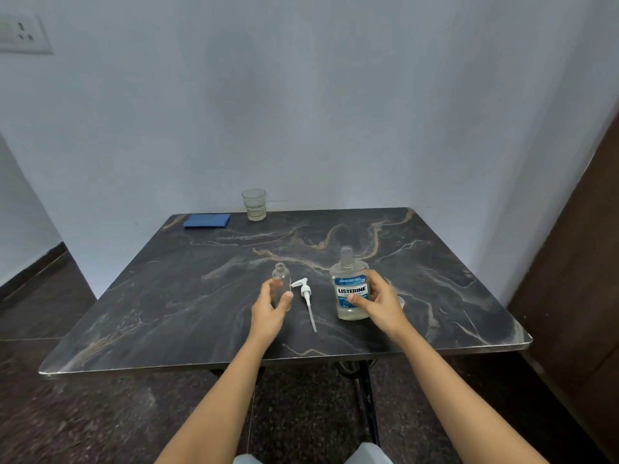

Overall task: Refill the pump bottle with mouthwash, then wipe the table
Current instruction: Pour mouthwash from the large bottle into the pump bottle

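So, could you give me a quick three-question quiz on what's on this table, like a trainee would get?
1. True or false: the pump is screwed onto the small clear bottle.
2. Which hand is on the mouthwash bottle? A) left B) right C) neither
3. Fill in: the blue cloth lies at the far ____ corner of the table.

Key:
1. False. The pump lies flat on the table between the two bottles.
2. B. The right hand grips it, while the left hand holds the small clear bottle.
3. Left.
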The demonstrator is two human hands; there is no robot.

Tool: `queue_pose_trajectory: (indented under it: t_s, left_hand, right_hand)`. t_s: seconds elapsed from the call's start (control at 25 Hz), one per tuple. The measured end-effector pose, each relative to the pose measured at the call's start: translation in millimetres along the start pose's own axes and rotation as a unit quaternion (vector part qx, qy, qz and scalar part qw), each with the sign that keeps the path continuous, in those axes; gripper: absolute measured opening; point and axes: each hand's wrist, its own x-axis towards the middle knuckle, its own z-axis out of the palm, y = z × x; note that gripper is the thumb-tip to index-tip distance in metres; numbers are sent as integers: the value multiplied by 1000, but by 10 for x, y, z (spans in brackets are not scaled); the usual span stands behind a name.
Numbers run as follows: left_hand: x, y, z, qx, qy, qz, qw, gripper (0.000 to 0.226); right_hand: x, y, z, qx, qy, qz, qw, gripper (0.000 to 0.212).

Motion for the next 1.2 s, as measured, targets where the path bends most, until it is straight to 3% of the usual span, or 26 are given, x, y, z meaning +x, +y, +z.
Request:
queue_pose_trajectory:
  t_s: [0.2,0.32,0.52,0.8,1.2]
  left_hand:
    - [-57,12,29,22,-12,20,999,39]
    - [-249,-38,-186,16,24,4,1000,40]
    - [-384,-46,-93,-3,15,16,1000,42]
    - [-417,-4,-248,-61,-35,-13,997,42]
    - [-436,-19,-247,-69,-34,-9,997,45]
  right_hand:
    - [55,-229,-19,-116,15,-24,993,37]
    - [-24,-388,210,-185,-39,-47,981,38]
    - [-109,-396,249,-257,-50,-37,964,42]
    - [-122,-555,349,-326,-62,-56,942,38]
    - [-81,-714,421,-361,-78,-23,929,42]
